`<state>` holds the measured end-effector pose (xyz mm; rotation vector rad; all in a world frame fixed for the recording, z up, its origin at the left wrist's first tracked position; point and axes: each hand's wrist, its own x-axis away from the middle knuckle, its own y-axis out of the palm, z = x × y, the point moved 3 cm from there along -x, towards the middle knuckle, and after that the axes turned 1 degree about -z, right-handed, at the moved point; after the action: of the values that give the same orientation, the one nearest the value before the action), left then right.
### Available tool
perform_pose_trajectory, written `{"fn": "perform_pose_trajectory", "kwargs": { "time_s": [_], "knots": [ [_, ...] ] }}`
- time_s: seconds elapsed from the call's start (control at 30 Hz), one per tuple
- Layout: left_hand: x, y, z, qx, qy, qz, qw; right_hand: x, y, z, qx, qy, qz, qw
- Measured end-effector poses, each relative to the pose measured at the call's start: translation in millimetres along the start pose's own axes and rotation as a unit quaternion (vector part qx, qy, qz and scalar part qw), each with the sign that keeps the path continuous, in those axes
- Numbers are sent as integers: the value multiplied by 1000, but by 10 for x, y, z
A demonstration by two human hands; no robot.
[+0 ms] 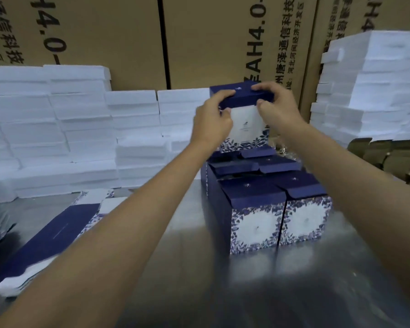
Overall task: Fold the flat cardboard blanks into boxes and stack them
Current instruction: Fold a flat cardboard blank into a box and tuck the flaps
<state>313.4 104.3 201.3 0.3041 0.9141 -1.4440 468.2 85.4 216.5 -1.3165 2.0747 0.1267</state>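
While both bare arms reach out over the shiny metal table (pixel 199 268), the left hand (pixel 213 119) and the right hand (pixel 276 106) grip a folded navy-and-white cardboard box with a blue leaf border (pixel 244 119), held upright above the far end of the group of finished boxes. The left hand's fingers curl over the dark blue lid at its left edge with the thumb against the white front; the right hand pinches the lid's right side, thumb tucked under the lid flap. Below it, folded boxes of the same pattern (pixel 258 216) stand side by side on the table, two in front with closed lids and white round panels facing me, others behind with their dark flaps partly open. To the left, a pile of flat navy-and-white cardboard blanks (pixel 47 237) lies on the table, partly hidden by the left forearm. Stacks of white foam slabs (pixel 57 129) line the back and right side, in front of tall brown corrugated cartons printed with black lettering (pixel 211 43).
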Motion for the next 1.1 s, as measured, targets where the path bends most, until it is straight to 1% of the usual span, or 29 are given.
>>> {"fn": "perform_pose_trajectory", "kwargs": {
  "time_s": [0.13, 0.27, 0.37, 0.43, 0.53, 0.63, 0.7, 0.77, 0.87, 0.97, 1.03, 1.1],
  "knots": [
    [-343, 585, -214, -50, -8, -56, 997, -414, -114, 504, 13, 28, 36, 999],
    [-528, 989, -579, -73, -24, -111, 991, -656, -107, 1077, 35, 64, 34, 997],
    [-634, 1191, -836, -73, -33, -130, 988, -808, -58, 1409, 59, 58, 33, 996],
    [-683, 1282, -978, -94, -34, -138, 985, -897, -21, 1559, 67, 53, 32, 996],
    [-704, 1368, -1096, -125, -32, -151, 980, -995, 48, 1676, 112, 66, 28, 991],
    [-693, 1387, -1078, -138, -24, -153, 978, -1028, 80, 1643, 216, 84, 32, 972],
    [-660, 1355, -1024, -138, -18, -150, 979, -968, 83, 1552, 266, 71, 17, 961],
    [-604, 1286, -957, -140, -17, -152, 978, -873, 81, 1439, 275, 50, 5, 960],
    [-487, 1125, -835, -130, -22, -167, 977, -705, 109, 1242, 248, 34, -10, 968],
    [-347, 927, -691, -122, -22, -181, 976, -517, 186, 987, 197, 29, -45, 979],
    [-259, 785, -604, -123, -28, -182, 975, -360, 269, 797, 137, 48, -77, 986],
    [-164, 608, -531, -120, -42, -180, 975, -183, 403, 598, 42, 91, -107, 989]
  ]
}}
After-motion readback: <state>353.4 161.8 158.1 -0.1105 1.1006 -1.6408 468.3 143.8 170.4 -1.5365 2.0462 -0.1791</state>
